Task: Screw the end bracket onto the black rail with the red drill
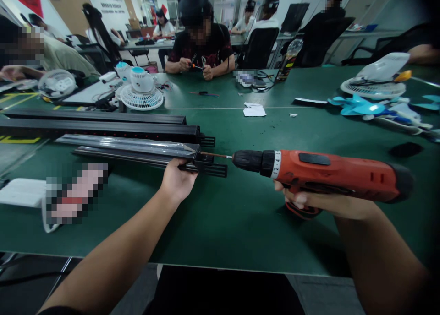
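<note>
My right hand (299, 198) is wrapped round the grip of a red and black cordless drill (330, 173), which lies level and points left. A long thin bit (220, 155) runs from its chuck to the end of a black metal rail (137, 146) with clear film on top. Whether the tip sits in a screw is too small to tell. My left hand (179, 180) grips the near side of that rail by its right end, fingers partly hidden beneath. Slotted black end pieces (216, 169) stick out just right of the hand.
More black rails (103, 128) lie behind on the green table (240, 228). A phone (80, 193) and a white object (22, 191) are at left. Fan parts (141, 95) and blue blades (360, 105) lie farther back, with a bottle (288, 61). A person (202, 45) sits opposite, handling a small tool.
</note>
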Demonstrator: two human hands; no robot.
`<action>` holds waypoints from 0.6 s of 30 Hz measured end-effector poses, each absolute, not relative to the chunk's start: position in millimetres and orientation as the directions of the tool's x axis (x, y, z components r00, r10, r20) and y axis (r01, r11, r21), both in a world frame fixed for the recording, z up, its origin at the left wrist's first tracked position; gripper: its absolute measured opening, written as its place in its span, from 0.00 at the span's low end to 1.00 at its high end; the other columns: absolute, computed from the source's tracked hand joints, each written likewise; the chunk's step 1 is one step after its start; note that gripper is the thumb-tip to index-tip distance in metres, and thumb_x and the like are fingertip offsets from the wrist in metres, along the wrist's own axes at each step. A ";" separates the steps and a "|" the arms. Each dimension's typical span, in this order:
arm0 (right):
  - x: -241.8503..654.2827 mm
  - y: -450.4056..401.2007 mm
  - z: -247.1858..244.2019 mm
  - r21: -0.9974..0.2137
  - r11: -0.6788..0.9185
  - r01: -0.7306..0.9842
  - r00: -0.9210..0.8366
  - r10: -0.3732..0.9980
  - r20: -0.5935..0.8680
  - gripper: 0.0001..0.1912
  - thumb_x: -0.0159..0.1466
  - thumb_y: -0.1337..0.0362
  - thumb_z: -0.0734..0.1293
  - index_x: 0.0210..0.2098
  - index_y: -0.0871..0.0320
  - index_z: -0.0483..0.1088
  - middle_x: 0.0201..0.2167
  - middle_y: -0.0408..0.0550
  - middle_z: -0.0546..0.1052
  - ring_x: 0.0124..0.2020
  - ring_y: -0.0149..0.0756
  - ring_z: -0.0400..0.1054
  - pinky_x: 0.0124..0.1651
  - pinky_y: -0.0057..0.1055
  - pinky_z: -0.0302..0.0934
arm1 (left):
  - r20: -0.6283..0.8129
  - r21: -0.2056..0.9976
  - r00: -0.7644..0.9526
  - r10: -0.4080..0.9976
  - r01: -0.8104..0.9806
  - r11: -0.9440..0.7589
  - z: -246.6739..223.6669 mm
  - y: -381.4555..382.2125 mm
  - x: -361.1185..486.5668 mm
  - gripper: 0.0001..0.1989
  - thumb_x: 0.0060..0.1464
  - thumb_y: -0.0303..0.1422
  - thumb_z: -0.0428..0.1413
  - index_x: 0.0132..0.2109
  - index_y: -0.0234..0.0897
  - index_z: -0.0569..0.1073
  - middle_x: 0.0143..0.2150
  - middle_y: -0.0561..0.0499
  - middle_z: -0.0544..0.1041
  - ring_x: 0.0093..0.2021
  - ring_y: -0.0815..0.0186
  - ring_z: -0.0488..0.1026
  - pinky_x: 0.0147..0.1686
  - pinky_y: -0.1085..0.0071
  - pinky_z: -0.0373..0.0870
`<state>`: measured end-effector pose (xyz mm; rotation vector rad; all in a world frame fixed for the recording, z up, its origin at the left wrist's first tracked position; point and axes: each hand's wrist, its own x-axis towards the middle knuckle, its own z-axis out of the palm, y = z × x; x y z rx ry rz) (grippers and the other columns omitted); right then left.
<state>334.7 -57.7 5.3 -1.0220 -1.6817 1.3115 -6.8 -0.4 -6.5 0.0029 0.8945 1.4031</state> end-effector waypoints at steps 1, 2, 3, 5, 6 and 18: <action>334.8 -57.9 5.4 -0.979 0.154 0.136 -0.400 0.912 0.087 0.14 0.66 0.55 0.85 0.47 0.55 0.89 0.25 0.44 0.79 0.21 0.31 0.69 0.18 0.24 0.66 | -0.536 0.495 -0.092 0.839 -0.840 0.223 -5.7 -0.6 -6.4 0.25 0.57 0.20 0.53 0.59 0.31 0.80 0.40 0.44 0.88 0.38 0.61 0.86 0.46 0.68 0.83; 334.7 -58.2 5.6 -0.979 0.151 0.135 -0.407 0.910 0.085 0.13 0.67 0.55 0.84 0.47 0.54 0.89 0.25 0.44 0.79 0.21 0.31 0.69 0.18 0.24 0.66 | -0.536 0.493 -0.092 0.840 -0.841 0.223 -5.1 -0.7 -6.1 0.24 0.57 0.20 0.53 0.59 0.30 0.80 0.40 0.44 0.88 0.37 0.61 0.86 0.46 0.69 0.83; 334.6 -58.6 5.8 -0.980 0.144 0.134 -0.411 0.908 0.078 0.13 0.67 0.55 0.84 0.47 0.54 0.89 0.25 0.44 0.78 0.21 0.31 0.68 0.18 0.24 0.66 | -0.535 0.491 -0.091 0.840 -0.842 0.222 -4.7 -0.7 -6.0 0.24 0.57 0.20 0.53 0.59 0.30 0.80 0.39 0.45 0.88 0.37 0.61 0.86 0.45 0.69 0.83; 334.4 -59.3 6.3 -0.984 0.125 0.127 -0.408 0.911 0.063 0.14 0.67 0.54 0.85 0.47 0.54 0.89 0.24 0.43 0.77 0.21 0.31 0.67 0.18 0.24 0.66 | -0.535 0.489 -0.086 0.841 -0.843 0.225 -4.4 -0.5 -6.0 0.24 0.57 0.20 0.53 0.58 0.31 0.80 0.38 0.45 0.87 0.37 0.61 0.86 0.44 0.69 0.83; 334.3 -59.6 6.6 -0.985 0.116 0.125 -0.407 0.912 0.056 0.14 0.67 0.54 0.85 0.48 0.54 0.89 0.24 0.43 0.77 0.20 0.31 0.67 0.18 0.24 0.66 | -0.534 0.490 -0.088 0.841 -0.842 0.224 -4.5 -0.4 -6.2 0.24 0.57 0.20 0.52 0.58 0.32 0.80 0.38 0.46 0.87 0.36 0.61 0.86 0.44 0.68 0.83; 336.6 -56.5 6.5 -0.986 0.109 0.124 -0.426 0.903 0.047 0.16 0.68 0.52 0.85 0.49 0.54 0.89 0.24 0.44 0.79 0.22 0.32 0.71 0.23 0.25 0.72 | -0.511 0.505 -0.080 0.856 -0.834 0.223 -11.0 0.7 -8.0 0.30 0.54 0.20 0.54 0.63 0.30 0.78 0.41 0.45 0.88 0.39 0.59 0.86 0.49 0.67 0.81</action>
